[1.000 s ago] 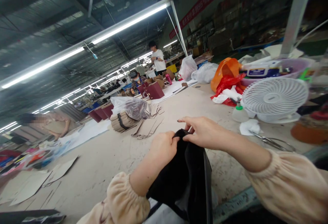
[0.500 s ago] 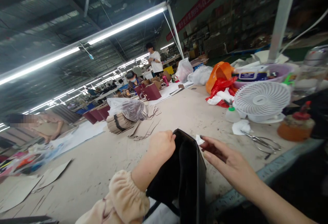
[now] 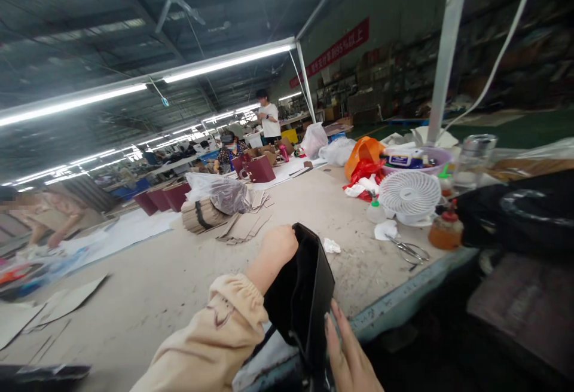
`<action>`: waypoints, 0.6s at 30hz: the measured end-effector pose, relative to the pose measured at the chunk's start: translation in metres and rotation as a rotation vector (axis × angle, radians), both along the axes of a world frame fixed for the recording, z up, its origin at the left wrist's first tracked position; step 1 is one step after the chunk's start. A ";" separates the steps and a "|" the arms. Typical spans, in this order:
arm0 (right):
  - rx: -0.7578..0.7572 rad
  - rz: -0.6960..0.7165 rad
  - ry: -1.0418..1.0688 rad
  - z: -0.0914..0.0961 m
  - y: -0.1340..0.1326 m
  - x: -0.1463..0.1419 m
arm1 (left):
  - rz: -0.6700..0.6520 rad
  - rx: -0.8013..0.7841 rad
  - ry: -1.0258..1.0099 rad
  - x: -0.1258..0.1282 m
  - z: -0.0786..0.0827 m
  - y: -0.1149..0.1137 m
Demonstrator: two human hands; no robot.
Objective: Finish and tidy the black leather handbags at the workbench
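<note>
My left hand [image 3: 277,245] is closed in a fist on the top edge of a black paper bag [image 3: 301,296] that stands at the near edge of the worktable [image 3: 179,284]. My right hand [image 3: 347,356] lies low against the bag's near lower side with its fingers stretched flat along it. The bag's mouth faces up and is partly spread. A small crumpled white scrap [image 3: 331,245] lies on the table just beyond the bag.
A white desk fan [image 3: 410,196], scissors [image 3: 410,252], a small orange-brown jar [image 3: 445,232], orange and red plastic bags [image 3: 364,162] and a black bag [image 3: 515,213] crowd the right. Stacked cardboard pieces [image 3: 224,219] and maroon bags [image 3: 259,169] lie farther off. Other people work at the left and far end.
My right hand left the bag's top edge and dropped down to its lower near side. The view swung to the right and pulled back. My left hand kept its grip.
</note>
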State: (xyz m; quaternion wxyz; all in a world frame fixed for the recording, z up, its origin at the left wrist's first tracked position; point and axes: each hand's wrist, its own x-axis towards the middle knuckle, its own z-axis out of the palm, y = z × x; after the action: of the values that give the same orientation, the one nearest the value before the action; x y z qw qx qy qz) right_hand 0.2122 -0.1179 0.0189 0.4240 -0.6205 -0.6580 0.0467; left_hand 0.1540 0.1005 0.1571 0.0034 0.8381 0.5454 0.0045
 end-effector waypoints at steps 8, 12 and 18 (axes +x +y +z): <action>-0.187 0.021 0.166 0.045 0.017 0.082 | 0.005 -0.338 -0.045 -0.045 0.029 0.000; -0.172 0.008 0.114 0.056 0.050 0.127 | 0.072 -0.481 -0.192 -0.082 0.026 -0.021; -0.112 0.047 0.058 0.061 0.094 0.125 | 0.241 -0.642 -0.316 -0.118 0.005 -0.040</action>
State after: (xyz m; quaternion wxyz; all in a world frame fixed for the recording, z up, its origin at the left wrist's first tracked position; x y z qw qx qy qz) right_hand 0.3372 -0.0240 0.0799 0.4065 -0.6259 -0.6562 0.1115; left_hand 0.0359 0.0603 0.1622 0.3496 0.7132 0.6063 -0.0372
